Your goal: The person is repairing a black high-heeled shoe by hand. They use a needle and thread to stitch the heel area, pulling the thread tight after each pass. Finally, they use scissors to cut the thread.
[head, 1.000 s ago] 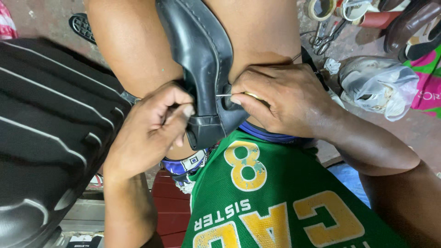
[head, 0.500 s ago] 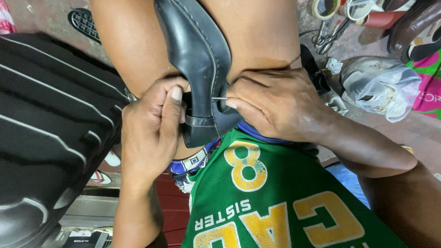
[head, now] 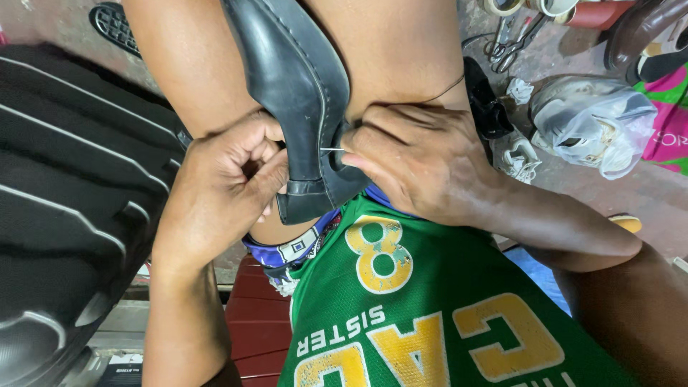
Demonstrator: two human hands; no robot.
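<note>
Fingers of the right hand [head: 423, 161] are pressed together and pinch a thin silver metal needle [head: 331, 150], whose tip goes into the side seam of the black smooth leather shoe [head: 294, 93]. Fingers of the left hand [head: 222, 190] are curled tight around the heel end of this shoe, just on the other side of the needle, and the thumb presses on the leather. The shoe is clamped between the bare knees, sole edge up, directly between the two hands. Its leather is glossy with small scratches, and a row of fine stitch holes runs along the curved rim. The heel block looks flat and square.

Compared with half a second before, the left fingers are folded more into a fist, and less of the needle shows outside the leather.

Left of the left fingers lies a black ribbed hard plastic suitcase [head: 64, 193]. Beyond the right fingers, a crumpled grey plastic bag [head: 595, 125] and steel scissors [head: 505, 43] lie on the rough concrete floor [head: 573, 186].
</note>
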